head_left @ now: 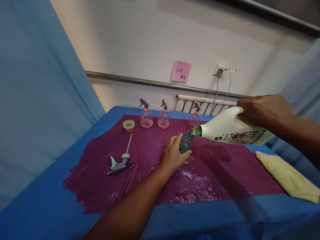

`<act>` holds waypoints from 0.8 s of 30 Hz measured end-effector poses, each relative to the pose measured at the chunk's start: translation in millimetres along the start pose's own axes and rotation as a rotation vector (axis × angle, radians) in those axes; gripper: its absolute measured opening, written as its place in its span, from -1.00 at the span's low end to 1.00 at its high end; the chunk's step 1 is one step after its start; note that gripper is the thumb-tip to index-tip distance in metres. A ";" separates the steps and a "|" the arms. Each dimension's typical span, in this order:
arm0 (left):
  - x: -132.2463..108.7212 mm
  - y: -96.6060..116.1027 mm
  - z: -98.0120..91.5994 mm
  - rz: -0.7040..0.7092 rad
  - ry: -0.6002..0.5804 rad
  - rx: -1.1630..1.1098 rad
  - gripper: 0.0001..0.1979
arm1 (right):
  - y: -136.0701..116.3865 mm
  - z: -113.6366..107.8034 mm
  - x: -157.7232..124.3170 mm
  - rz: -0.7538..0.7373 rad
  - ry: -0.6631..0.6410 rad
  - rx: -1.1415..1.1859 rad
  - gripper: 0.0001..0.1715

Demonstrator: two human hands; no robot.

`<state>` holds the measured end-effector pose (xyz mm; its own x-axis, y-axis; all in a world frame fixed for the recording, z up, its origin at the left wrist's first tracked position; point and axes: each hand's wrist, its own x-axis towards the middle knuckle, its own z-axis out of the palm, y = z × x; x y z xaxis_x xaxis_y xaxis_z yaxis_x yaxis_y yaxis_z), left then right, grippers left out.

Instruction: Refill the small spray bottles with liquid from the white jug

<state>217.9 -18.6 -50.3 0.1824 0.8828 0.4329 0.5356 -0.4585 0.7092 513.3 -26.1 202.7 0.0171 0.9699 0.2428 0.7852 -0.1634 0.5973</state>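
My left hand (175, 153) is wrapped round a small clear green spray bottle (186, 142) without its top, which stands on the purple plastic sheet (150, 173). In my right hand (266, 108) is the handle of a large cream detergent jug (235, 128), tipped to the left. The jug's green spout touches or almost touches the bottle's neck; I cannot tell whether liquid is flowing. A grey and pale green spray head (122, 164) with its dip tube lies on the sheet, left of my left hand.
Behind stand three spray bottles with pink liquid: one at left (146, 118), one in the middle (163, 118) and one at right (194, 119). A pale green cap (128, 125) sits left of them. A folded yellow cloth (287, 175) lies at the right. Blue curtains (45, 83) flank the table.
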 end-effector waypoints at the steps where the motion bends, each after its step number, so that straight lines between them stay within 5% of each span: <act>1: 0.0 -0.2 0.1 0.003 -0.002 0.000 -0.13 | -0.2 -0.8 -0.1 -0.003 -0.008 -0.001 -0.61; 15: -0.2 1.4 -1.5 0.002 -0.008 -0.014 -0.14 | 0.2 6.2 -2.1 -0.003 0.017 0.017 -0.65; 24: -1.3 1.2 -1.8 -0.040 -0.014 -0.016 -0.12 | -10.9 52.3 -10.2 0.092 0.027 0.133 -0.63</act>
<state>216.9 -20.5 -49.0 0.1731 0.9016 0.3965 0.5291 -0.4246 0.7347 536.9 -24.8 153.8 0.0775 0.9466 0.3131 0.8560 -0.2242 0.4659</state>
